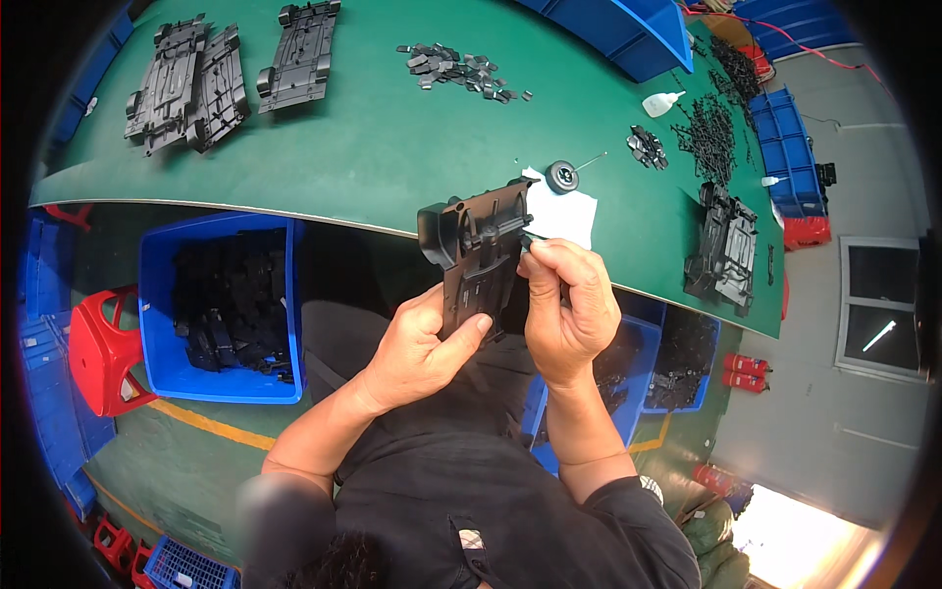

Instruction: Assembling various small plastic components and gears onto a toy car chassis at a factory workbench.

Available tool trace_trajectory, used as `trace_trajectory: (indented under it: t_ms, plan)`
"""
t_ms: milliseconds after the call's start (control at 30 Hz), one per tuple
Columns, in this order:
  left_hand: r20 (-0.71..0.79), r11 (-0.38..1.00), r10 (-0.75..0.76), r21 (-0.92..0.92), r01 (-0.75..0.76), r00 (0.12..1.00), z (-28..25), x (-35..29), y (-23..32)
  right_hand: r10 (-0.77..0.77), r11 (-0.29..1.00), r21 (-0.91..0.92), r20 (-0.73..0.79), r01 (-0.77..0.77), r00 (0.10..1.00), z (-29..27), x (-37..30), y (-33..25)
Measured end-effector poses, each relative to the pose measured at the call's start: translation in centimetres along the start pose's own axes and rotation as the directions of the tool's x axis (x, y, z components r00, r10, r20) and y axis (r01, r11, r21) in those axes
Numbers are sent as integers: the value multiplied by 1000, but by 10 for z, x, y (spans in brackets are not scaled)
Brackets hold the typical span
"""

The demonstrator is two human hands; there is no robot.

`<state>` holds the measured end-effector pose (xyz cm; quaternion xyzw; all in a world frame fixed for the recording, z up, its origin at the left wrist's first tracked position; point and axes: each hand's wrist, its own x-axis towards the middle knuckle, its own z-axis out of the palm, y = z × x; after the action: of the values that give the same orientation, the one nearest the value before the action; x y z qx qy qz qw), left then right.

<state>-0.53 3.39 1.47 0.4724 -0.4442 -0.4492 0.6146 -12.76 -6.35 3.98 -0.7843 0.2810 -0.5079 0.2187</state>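
A black plastic toy car chassis (478,257) is held up in front of me, tilted, over the near edge of the green table. My left hand (429,339) is wrapped round its lower end, thumb lying across its face. At the chassis's right edge, my right hand (571,306) pinches a small dark piece (531,240), its kind too small to make out. Just beyond, a small black wheel (562,177) with a thin metal rod sits on a white sheet of paper (579,218).
More chassis (299,54) lie at the table's far left, others (723,245) at the right. Small black parts (461,71) form heaps, beside a white bottle (663,103). Below stand a blue bin (297,324) of black parts and a red stool (103,348).
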Motion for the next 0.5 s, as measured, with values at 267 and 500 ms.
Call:
trace_trajectory:
  t_ms: [267, 500]
  plan:
    - [4, 997, 35, 76, -35, 999, -1, 1, 3, -34, 999, -23, 29, 35, 999, 0, 1, -1]
    - [-21, 975, 85, 205, -79, 996, 1, -1, -4, -72, 996, -57, 7, 72, 997, 1, -2, 1]
